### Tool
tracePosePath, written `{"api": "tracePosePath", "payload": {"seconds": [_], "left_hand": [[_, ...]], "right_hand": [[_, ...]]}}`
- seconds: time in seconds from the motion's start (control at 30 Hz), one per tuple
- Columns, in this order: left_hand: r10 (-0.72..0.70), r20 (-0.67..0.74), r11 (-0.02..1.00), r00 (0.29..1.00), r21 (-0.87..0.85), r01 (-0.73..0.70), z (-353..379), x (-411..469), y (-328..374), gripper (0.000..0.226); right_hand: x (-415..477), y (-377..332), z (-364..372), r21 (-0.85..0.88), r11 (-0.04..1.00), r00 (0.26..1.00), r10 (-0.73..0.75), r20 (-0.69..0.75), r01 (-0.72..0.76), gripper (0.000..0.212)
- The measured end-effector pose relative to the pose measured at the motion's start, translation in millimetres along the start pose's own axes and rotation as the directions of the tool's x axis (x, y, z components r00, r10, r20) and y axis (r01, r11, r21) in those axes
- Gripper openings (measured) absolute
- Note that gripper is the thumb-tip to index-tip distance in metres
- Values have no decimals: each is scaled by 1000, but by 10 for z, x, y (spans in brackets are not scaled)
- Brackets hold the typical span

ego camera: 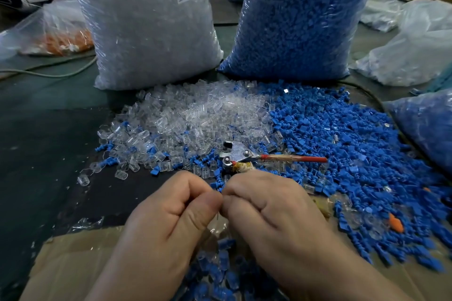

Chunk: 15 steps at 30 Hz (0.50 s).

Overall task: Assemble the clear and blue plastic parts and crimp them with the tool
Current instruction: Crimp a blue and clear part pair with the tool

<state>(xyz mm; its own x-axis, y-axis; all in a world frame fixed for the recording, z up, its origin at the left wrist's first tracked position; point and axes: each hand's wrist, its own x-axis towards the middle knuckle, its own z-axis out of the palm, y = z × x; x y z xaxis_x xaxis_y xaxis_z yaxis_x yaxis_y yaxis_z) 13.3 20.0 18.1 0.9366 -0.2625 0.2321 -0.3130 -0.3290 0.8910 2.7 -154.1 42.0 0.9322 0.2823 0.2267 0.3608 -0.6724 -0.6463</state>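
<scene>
Dark green table, cluttered. At its far side two big clear plastic sacks stand upright side by side: left sack full of clear parts, with a small white label reading "SJ-017"; right sack full of blue parts. A third, smaller bag of blue parts lies at the right edge. A flatter bag with orange pieces sits far left, behind a pale cable running across the table.

In front of the sacks, two loose heaps meet in the middle: clear parts on the left, blue parts on the right, mixed where they touch. One orange piece lies among the blue near the right.

A flattened cardboard sheet covers the near edge; finished-looking blue-and-clear pieces are piled on it under the wrists.

The crimping tool lies on the heaps just beyond the hands: metal head to the left, red handle pointing right, second handle wrapped in cloth and tucked under the right knuckles.

Both hands close to camera, knuckles up, fingertips touching at centre. Left hand: fingers curled, thumb pinched to forefinger. Right hand: same pinch. A bit of blue shows between the tips; which hand holds it I cannot tell.
</scene>
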Motion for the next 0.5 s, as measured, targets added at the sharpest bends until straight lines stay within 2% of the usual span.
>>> {"api": "tracePosePath", "payload": {"seconds": [0.03, 0.07, 0.1, 0.13, 0.17, 0.2, 0.23, 0.3, 0.33, 0.4, 0.5], "left_hand": [[74, -6, 996, 997, 53, -73, -3, 3, 4, 29], [143, -3, 987, 990, 79, -142, 0, 11, 10, 26], [203, 9, 976, 979, 75, -203, 7, 14, 17, 24], [251, 25, 966, 968, 61, -252, 14, 16, 18, 25], [280, 41, 958, 959, 55, -282, 14, 14, 14, 25], [289, 55, 954, 956, 65, -293, 6, 14, 15, 25], [280, 60, 954, 958, 89, -285, -13, 11, 20, 22], [199, 62, 968, 978, 141, -206, -67, 5, 34, 18], [143, 82, 975, 986, 158, -155, -100, 8, 37, 17], [61, 172, 974, 983, 205, -97, -146, 20, 4, 15], [11, 280, 953, 960, 288, -95, -170, 31, -46, 15]], "right_hand": [[4, -27, -23, 174, 976, 991, 119, 62, -128, 25], [8, -50, -44, 376, 887, 962, 222, 157, -266, 21], [12, -63, -65, 537, 739, 913, 299, 277, -405, 18], [18, -66, -90, 621, 603, 865, 331, 376, -501, 17], [19, -69, -115, 636, 547, 839, 337, 428, -544, 17], [21, -58, -120, 615, 554, 827, 347, 442, -561, 18], [16, -39, -111, 552, 636, 840, 357, 409, -539, 21], [1, 4, -90, 307, 864, 909, 330, 254, -399, 28], [-7, 21, -82, 191, 924, 938, 302, 171, -332, 31], [-27, 50, -87, 136, 950, 959, 272, 75, -280, 32], [-43, 85, -98, 144, 953, 963, 257, 80, -266, 24]]}}
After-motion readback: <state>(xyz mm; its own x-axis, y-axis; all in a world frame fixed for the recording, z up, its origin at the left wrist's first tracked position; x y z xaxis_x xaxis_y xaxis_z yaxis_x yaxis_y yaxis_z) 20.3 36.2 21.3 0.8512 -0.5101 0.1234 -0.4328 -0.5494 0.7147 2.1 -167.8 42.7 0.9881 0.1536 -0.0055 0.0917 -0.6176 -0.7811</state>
